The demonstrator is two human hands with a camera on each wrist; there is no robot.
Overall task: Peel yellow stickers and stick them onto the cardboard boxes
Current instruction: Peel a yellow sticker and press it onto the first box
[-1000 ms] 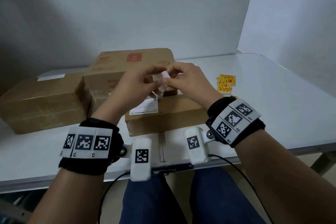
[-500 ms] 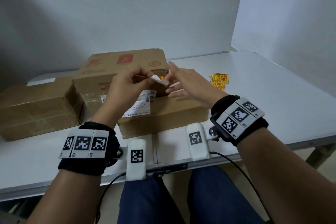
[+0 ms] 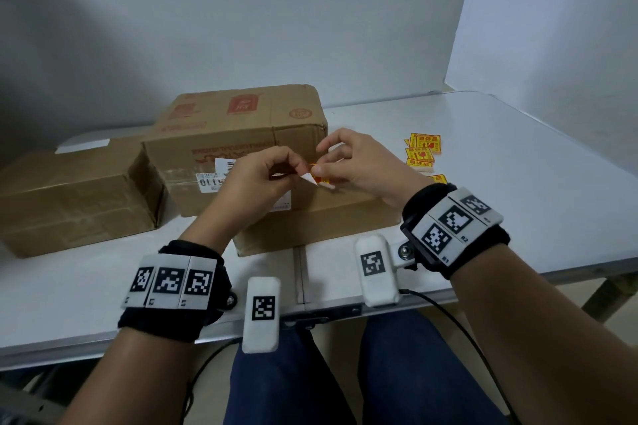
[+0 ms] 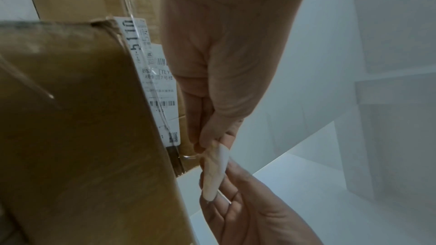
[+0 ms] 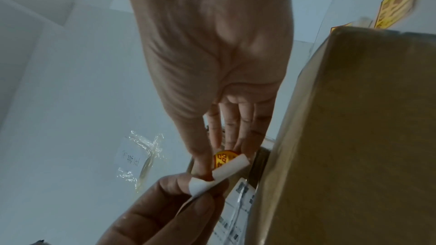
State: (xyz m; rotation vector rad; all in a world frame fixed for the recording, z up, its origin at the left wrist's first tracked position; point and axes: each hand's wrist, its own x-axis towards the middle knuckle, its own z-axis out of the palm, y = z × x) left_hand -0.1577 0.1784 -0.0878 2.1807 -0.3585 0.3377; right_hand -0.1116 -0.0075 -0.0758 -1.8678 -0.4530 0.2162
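Fingers of left hand (image 3: 255, 176) pinch curled white backing paper (image 5: 226, 170); right hand (image 3: 352, 166) pinches small yellow sticker with red print (image 5: 223, 157), both held above low brown cardboard box (image 3: 321, 217). Advice: peel slowly at shallow angle, keeping adhesive off fingertips.

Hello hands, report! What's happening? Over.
Left hand pinches white backing. Right hand pinches yellow sticker, half peeled. Nearest box unobstructed.

front box's shipping label (image 3: 281, 198) mostly behind left hand (image 3: 253, 183), sticker's print (image 5: 223, 159) blurred
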